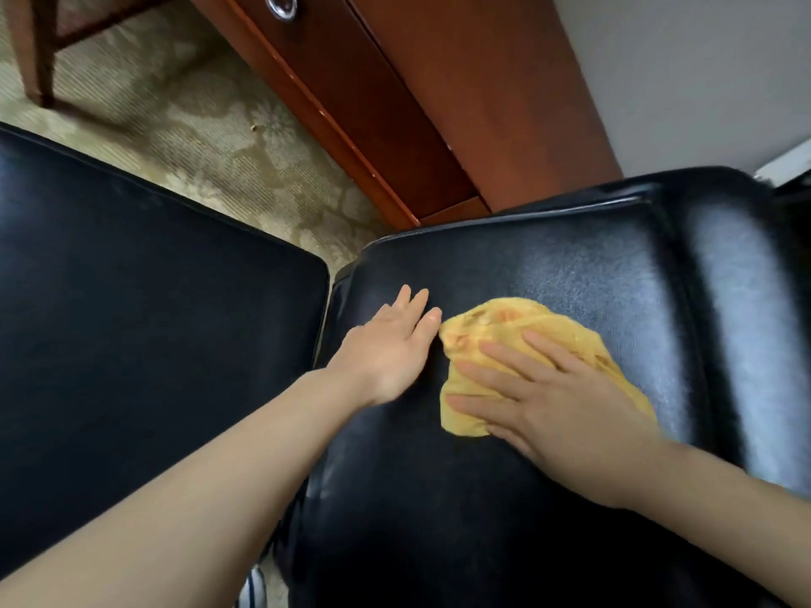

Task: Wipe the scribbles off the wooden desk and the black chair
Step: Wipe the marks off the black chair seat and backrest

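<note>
1. Two hands were laid flat on the black chair [548,265], on its shiny padded panel at about 5 o'clock of the view.
2. The left hand [395,344] was kept palm down on the bare leather, with the fingers straight and close together; nothing was held by it.
3. The right hand [557,401] was laid on a yellow cloth [504,318], with the fingers straight and a little spread, so the cloth was pressed onto the panel and not pinched.
4. The cloth was crumpled and was found at 3 o'clock from the left hand, just beside its fingertips; whether they touched cannot be told.
5. A second black padded panel [131,300] was seen at 9 o'clock, parted from the first one by a narrow gap.
6. The wooden desk [439,103] was placed at 12 o'clock, beyond the chair, and a round metal pull [281,4] was fixed on its drawer front at the top edge.
7. Patterned carpet [197,138] was seen at 11 o'clock, between the desk and the second panel, and a wooden leg [41,59] stood on it in the far 10 o'clock corner.
8. A pale wall [680,59] was seen at 1 o'clock, beside the desk.
</note>
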Demonstrator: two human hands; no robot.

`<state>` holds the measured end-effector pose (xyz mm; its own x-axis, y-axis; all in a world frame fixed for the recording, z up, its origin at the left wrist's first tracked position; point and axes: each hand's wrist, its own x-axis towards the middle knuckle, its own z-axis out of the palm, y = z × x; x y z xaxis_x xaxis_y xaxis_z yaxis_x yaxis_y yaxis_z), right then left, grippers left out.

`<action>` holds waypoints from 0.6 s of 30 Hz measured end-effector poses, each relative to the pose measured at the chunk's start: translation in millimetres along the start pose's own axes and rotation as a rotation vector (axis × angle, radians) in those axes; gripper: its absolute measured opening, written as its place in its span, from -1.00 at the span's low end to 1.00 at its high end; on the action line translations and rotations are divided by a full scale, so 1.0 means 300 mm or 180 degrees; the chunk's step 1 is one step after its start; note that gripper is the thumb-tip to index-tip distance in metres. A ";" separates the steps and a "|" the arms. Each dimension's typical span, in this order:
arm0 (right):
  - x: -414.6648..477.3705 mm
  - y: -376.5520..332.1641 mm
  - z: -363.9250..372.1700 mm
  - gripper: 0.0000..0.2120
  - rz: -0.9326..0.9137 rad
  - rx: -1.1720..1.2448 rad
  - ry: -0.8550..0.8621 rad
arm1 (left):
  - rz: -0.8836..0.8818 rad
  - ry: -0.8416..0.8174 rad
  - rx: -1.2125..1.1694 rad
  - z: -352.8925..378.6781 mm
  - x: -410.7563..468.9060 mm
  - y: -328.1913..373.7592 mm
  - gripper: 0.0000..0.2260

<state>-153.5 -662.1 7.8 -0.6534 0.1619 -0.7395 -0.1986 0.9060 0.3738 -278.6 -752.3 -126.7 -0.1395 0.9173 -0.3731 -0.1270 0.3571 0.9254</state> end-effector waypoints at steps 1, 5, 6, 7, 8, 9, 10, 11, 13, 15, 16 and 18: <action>-0.002 0.030 -0.005 -0.59 0.0056 -0.0049 0.0077 | -0.0019 -0.0061 0.0021 0.008 0.005 0.002 -0.54; 0.073 0.108 -0.014 -0.57 0.0348 -0.0135 0.0258 | 0.0088 -0.0048 -0.0184 0.018 0.009 -0.016 -0.56; 0.113 0.118 -0.019 -0.57 0.0432 -0.0125 0.0304 | 0.0129 -0.0010 -0.0218 0.011 0.008 -0.030 -0.57; 0.160 0.130 -0.021 -0.57 0.0530 -0.0157 0.0318 | 0.0160 0.0036 -0.0234 0.004 0.006 -0.045 -0.57; 0.208 0.140 -0.031 -0.57 0.0637 -0.0209 0.0281 | 0.0181 0.0099 -0.0234 -0.004 0.004 -0.058 -0.57; 0.261 0.145 -0.039 -0.56 0.0696 -0.0266 0.0263 | 0.0172 0.0189 -0.0227 -0.013 0.002 -0.077 -0.58; 0.319 0.141 -0.044 -0.55 0.0723 -0.0298 0.0176 | 0.0136 0.0304 -0.0230 -0.023 -0.002 -0.103 -0.58; 0.363 0.140 -0.056 -0.55 0.0758 -0.0370 0.0083 | 0.0112 0.0427 -0.0255 -0.033 -0.006 -0.116 -0.58; 0.455 0.135 -0.051 -0.59 0.0793 -0.0315 0.0001 | 0.0037 0.0665 -0.0287 -0.050 -0.019 -0.149 -0.59; 0.543 0.123 -0.048 -0.60 0.0892 -0.0290 -0.0045 | -0.0009 0.0806 -0.0273 -0.062 -0.031 -0.178 -0.60; 0.584 0.109 -0.048 -0.60 0.0922 -0.0287 -0.0086 | -0.0024 0.0853 -0.0258 -0.067 -0.039 -0.192 -0.60; 0.662 0.079 -0.042 -0.62 0.0988 -0.0287 -0.0254 | -0.0050 0.0945 -0.0144 -0.070 -0.055 -0.218 -0.60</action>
<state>-297.2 -613.4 -123.3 -0.6342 0.4581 -0.6228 -0.0651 0.7710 0.6335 -288.6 -794.6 -182.3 -0.4174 0.8176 -0.3967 -0.1740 0.3566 0.9179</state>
